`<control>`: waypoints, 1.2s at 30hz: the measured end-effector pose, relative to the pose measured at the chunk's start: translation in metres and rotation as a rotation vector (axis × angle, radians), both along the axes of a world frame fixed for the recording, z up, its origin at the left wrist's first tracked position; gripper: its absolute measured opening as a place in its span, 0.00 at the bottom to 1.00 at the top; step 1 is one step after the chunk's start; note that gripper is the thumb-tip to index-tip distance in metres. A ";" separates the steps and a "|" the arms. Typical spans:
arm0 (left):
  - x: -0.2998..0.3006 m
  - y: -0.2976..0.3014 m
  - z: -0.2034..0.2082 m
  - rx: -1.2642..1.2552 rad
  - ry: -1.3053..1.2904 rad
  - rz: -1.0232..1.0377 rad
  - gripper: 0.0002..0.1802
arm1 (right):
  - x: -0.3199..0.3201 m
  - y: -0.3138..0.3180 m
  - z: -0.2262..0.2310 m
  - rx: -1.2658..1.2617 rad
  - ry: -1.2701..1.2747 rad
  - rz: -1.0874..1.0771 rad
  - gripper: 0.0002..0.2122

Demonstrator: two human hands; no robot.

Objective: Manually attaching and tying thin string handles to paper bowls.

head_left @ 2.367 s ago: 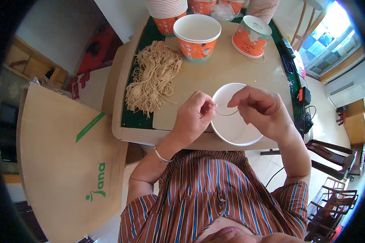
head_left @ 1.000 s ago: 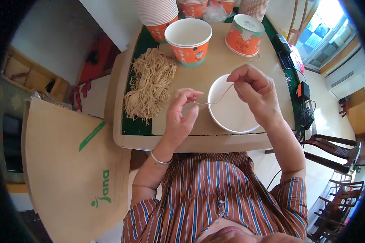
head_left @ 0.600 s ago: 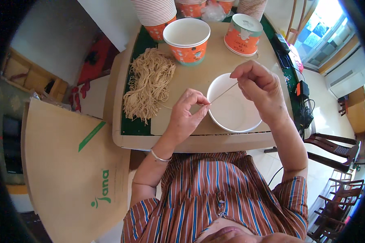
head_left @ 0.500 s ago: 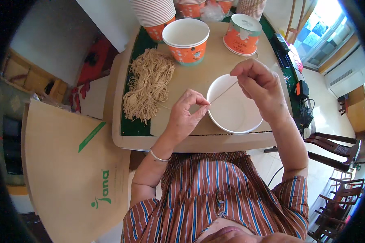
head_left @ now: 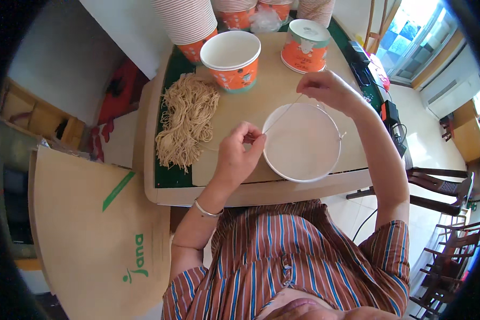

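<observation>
A thin beige string (head_left: 282, 116) runs between my two hands above a white paper tub (head_left: 304, 152), whose open mouth faces up. My left hand (head_left: 237, 154) pinches the string at the tub's left rim. Over the far rim, my right hand (head_left: 330, 93) has its fingers closed on the string's other part. A loose tail of string with a small knot or frayed tip (head_left: 343, 135) shows at the tub's right rim. Left of the tub lies a tangled bundle of beige strings (head_left: 189, 120), from which one strand trails toward my left hand.
An orange-and-white tub (head_left: 234, 74) stands upright beyond the bundle. Another tub (head_left: 304, 53) sits upside down at the far right. Tall stacks of tubs (head_left: 184, 24) and a clear plastic bag (head_left: 266, 20) line the back. A large cardboard box (head_left: 80, 229) stands left of the table.
My right hand has moved farther from me relative to the tub, and the string now slants more steeply. A loose tail shows at the right rim. The whole view has shifted slightly.
</observation>
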State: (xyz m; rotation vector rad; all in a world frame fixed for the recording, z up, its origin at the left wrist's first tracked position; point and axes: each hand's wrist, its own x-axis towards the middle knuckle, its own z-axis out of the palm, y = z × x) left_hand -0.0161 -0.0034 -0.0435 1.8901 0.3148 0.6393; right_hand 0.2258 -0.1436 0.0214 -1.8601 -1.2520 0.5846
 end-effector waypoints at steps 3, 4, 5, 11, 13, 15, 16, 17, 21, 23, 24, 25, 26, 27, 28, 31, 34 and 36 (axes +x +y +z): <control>0.006 0.001 -0.003 -0.181 0.007 -0.024 0.05 | 0.007 0.004 -0.017 -0.063 -0.037 -0.008 0.05; 0.007 0.002 -0.006 -0.364 -0.004 -0.052 0.05 | 0.007 0.005 -0.024 -0.082 -0.046 -0.037 0.05; 0.007 0.003 -0.009 -0.361 -0.004 -0.050 0.05 | 0.004 0.008 -0.026 -0.100 -0.054 -0.059 0.05; 0.008 0.006 -0.005 -0.392 0.083 -0.065 0.06 | 0.004 0.004 -0.035 -0.125 0.028 -0.100 0.06; 0.007 0.011 -0.009 -0.397 0.118 -0.099 0.07 | 0.004 0.002 -0.037 -0.130 0.020 -0.113 0.06; 0.010 0.013 -0.007 -0.369 0.129 -0.091 0.07 | 0.001 -0.001 -0.032 -0.127 0.207 -0.111 0.07; 0.011 0.014 -0.006 -0.343 0.142 -0.084 0.06 | -0.001 -0.001 -0.031 -0.124 0.205 -0.110 0.07; 0.013 0.015 -0.007 -0.340 0.139 -0.085 0.06 | -0.004 -0.001 -0.028 -0.142 0.166 -0.123 0.07; 0.025 0.008 0.007 0.073 0.053 0.048 0.08 | -0.003 -0.003 -0.031 -0.089 0.115 -0.178 0.08; 0.028 0.006 0.015 0.277 0.030 0.024 0.12 | -0.004 -0.006 -0.031 -0.046 0.076 -0.187 0.08; 0.029 0.007 0.016 0.279 0.027 0.026 0.12 | -0.006 -0.006 -0.030 -0.003 0.038 -0.192 0.08; 0.031 0.008 0.018 0.275 0.052 -0.007 0.11 | -0.006 -0.009 -0.027 -0.001 0.034 -0.190 0.08; 0.031 0.009 0.019 0.270 0.079 -0.036 0.10 | -0.012 -0.012 -0.017 -0.048 -0.060 -0.176 0.08; 0.032 0.010 0.021 0.270 0.076 -0.035 0.10 | -0.015 -0.016 -0.007 -0.097 -0.157 -0.168 0.09; 0.032 0.011 0.022 0.262 0.111 -0.041 0.10 | -0.014 -0.022 -0.001 -0.097 -0.160 -0.168 0.09; 0.034 0.013 0.026 0.274 0.184 -0.052 0.09 | -0.016 -0.036 0.018 -0.262 -0.225 -0.087 0.09; 0.036 0.015 0.033 0.279 0.262 -0.074 0.08 | -0.016 -0.044 0.017 -0.330 -0.217 -0.081 0.09; 0.039 0.016 0.036 0.262 0.302 -0.091 0.08 | -0.012 -0.047 0.012 -0.352 -0.217 -0.088 0.08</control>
